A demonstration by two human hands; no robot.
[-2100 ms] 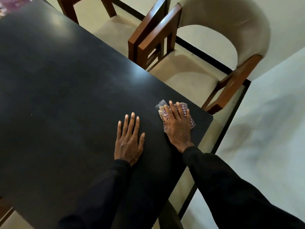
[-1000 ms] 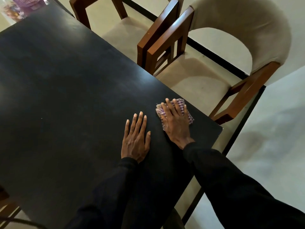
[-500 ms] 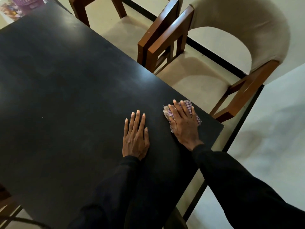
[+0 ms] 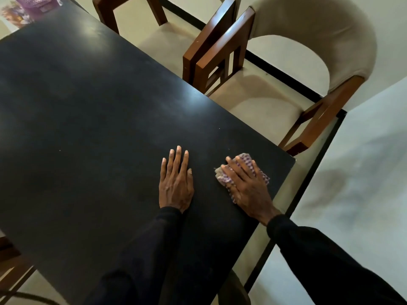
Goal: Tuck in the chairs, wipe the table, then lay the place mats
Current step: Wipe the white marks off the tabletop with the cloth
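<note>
Hands down on the matte black rectangular table (image 4: 88, 106): left hand (image 4: 176, 183) flat and open, bracing; right hand (image 4: 246, 186), straight-fingered, presses the purple checked cloth (image 4: 246, 159) near the table's right corner. Best played with firm pressure and overlapping strokes, sweeping out to the edge.

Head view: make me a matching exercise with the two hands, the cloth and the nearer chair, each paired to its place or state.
1 left hand
2 right hand
3 checked cloth
4 nearer chair

a flat on the bare table
b under spread fingers, near the table's corner
c beside the table's long edge
d pressing down on the cloth

Pairs: 1-a, 2-d, 3-b, 4-c.
</note>
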